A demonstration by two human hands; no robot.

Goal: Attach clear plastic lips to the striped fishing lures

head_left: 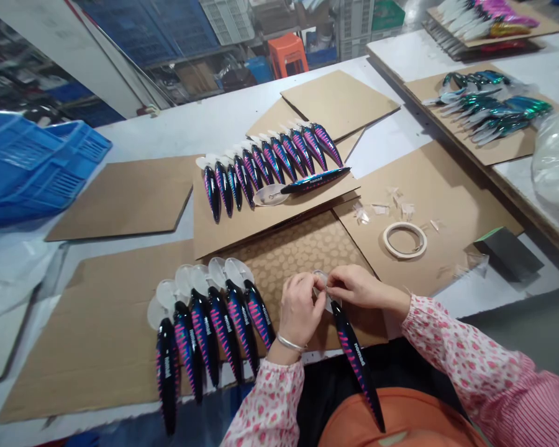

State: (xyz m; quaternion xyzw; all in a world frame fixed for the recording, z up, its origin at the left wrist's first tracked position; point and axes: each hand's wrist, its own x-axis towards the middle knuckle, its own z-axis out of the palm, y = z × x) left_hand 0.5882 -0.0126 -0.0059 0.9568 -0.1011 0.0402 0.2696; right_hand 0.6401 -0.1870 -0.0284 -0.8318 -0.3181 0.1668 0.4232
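Note:
A black fishing lure (354, 354) with pink stripes and a clear lip hangs over the table's front edge, pointing toward my lap. Around its clear lip, my left hand (300, 304) is closed, thumb and fingers pinching. Opposite it, my right hand (356, 285) also pinches at the lip, fingertips close to those of the left. Any small piece between the fingertips is hidden. Left of my hands, several like lures (209, 323) lie side by side on cardboard, clear lips away from me. Farther back is another row of striped lures (265, 158), with one lure (314, 181) lying crosswise before it.
A roll of tape (404, 240) and small clear scraps (381, 209) lie on cardboard to the right, near a dark block (507, 254). Green lures (498, 108) rest on the right-hand table. Blue crates (37, 161) stand at left; an orange stool (287, 54) is behind.

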